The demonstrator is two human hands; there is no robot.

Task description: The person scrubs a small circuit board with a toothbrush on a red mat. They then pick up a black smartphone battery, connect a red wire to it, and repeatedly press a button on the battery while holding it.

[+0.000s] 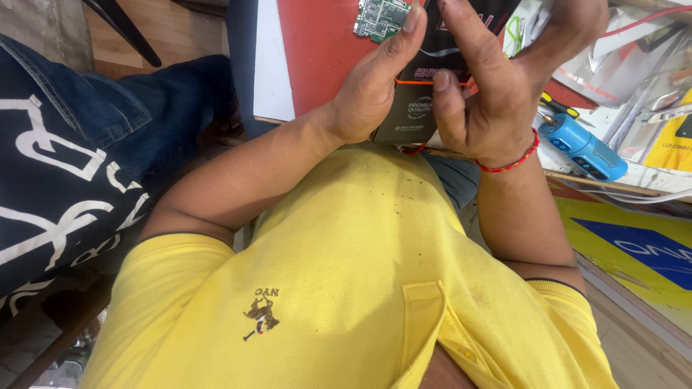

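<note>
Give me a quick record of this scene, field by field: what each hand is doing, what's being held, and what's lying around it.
left hand: grips the left edge of the dark flat package, thumb up along its side
right hand: holds the package's right side, fingers curled over its front
package: dark, with an orange stripe, held upright above the lap
wristband: red thread on the right wrist
circuit board: green, on the red surface
electric screwdriver: blue, on the bench at right
shirt: yellow

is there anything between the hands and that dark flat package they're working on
Nothing visible does. The left hand and the right hand both already touch the dark package, gripping it from either side above the red mat. The green circuit board lies apart, beyond the left hand's fingertips.
</note>
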